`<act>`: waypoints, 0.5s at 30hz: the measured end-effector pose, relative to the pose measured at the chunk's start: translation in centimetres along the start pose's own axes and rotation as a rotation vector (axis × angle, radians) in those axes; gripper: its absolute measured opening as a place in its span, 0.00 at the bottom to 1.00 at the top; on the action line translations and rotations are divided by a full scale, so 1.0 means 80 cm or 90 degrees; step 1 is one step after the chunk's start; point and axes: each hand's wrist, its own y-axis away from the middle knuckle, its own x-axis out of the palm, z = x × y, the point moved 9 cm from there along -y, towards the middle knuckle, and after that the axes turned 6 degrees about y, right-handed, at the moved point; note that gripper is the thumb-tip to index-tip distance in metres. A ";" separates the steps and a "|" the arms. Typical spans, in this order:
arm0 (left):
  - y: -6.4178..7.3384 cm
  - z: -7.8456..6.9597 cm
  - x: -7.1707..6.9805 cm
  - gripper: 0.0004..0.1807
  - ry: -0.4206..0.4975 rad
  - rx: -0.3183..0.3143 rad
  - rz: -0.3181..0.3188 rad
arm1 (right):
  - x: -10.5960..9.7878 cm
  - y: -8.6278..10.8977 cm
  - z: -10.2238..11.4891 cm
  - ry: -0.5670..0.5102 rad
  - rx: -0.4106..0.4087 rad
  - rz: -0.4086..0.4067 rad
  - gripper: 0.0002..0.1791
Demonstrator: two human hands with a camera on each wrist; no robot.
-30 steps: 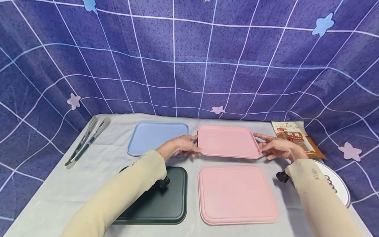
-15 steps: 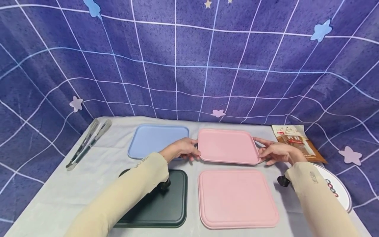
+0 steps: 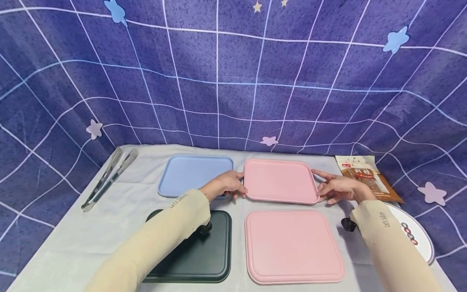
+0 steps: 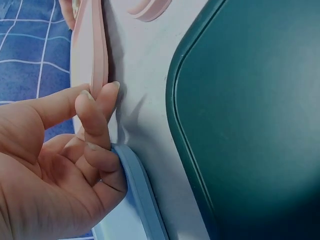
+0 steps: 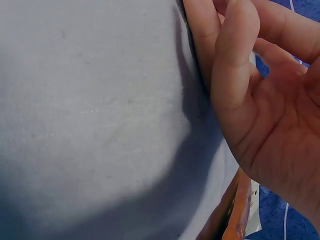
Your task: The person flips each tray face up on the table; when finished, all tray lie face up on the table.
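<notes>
A pink rectangular tray (image 3: 281, 180) with a raised rim lies at the back of the table in the head view. My left hand (image 3: 228, 183) holds its left edge, a fingertip (image 4: 82, 91) against the pink rim in the left wrist view. At the opposite edge, my right hand (image 3: 339, 187) grips near the front right corner, index finger stretched along the side. The right wrist view shows the right hand's fingers (image 5: 232, 55) bent over the white cloth. Just left of the pink tray is a blue tray (image 3: 189, 174), partly covered by the left hand.
In front lie a dark green board (image 3: 204, 255), partly under my left sleeve, and a pink board (image 3: 293, 247). Tongs (image 3: 109, 178) rest at the far left. A brown food packet (image 3: 368, 178) and a white round plate (image 3: 419, 243) are by my right arm.
The pink tray's front edge has come down a little and its right side has shifted slightly left, both hands staying on it. The head view has tilted up slightly.
</notes>
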 end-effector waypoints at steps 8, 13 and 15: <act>0.000 -0.007 0.002 0.45 -0.031 0.007 0.008 | -0.007 -0.002 0.002 0.033 0.022 -0.036 0.60; -0.001 -0.006 0.002 0.45 -0.047 0.008 -0.005 | -0.006 -0.003 0.005 0.068 0.033 -0.053 0.60; -0.001 -0.006 0.002 0.46 -0.054 0.008 -0.009 | -0.005 -0.003 0.006 0.080 0.037 -0.057 0.60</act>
